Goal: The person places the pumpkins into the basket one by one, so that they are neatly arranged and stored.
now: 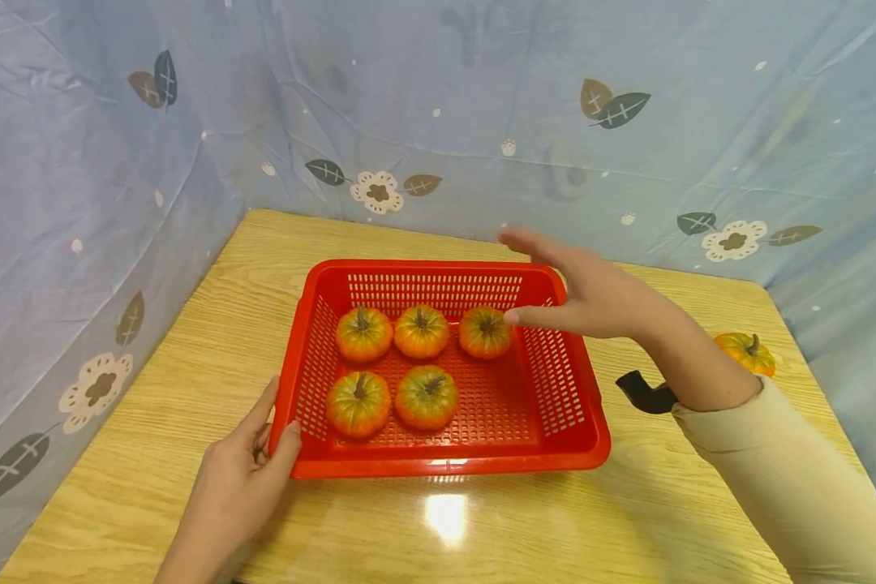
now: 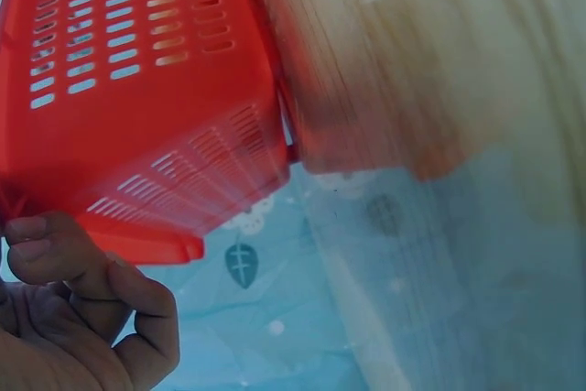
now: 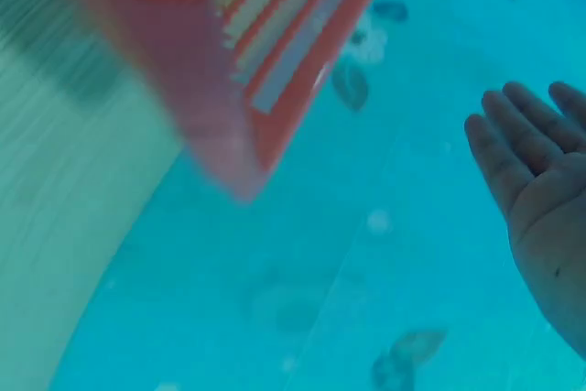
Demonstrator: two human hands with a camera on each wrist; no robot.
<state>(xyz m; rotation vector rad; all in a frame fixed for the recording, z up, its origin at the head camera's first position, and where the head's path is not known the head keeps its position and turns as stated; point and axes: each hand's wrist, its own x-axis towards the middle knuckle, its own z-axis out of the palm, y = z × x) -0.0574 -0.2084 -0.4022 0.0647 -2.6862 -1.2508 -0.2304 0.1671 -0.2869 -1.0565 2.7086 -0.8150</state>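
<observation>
A red plastic basket with slotted walls sits on the wooden table. Inside it several small orange-green pumpkins stand stems up, three along the back and two in front. My left hand grips the basket's left rim near the front corner, thumb on top; the left wrist view shows its curled fingers beneath the rim. Over the basket's back right part, my right hand is spread with straight fingers and holds nothing. Its thumb tip overlaps the back right pumpkin in the head view.
Another pumpkin lies on the table at the right, partly behind my right forearm. A black curved piece sticks out beside the right wrist. Blue patterned cloth hangs round the table at the back and sides.
</observation>
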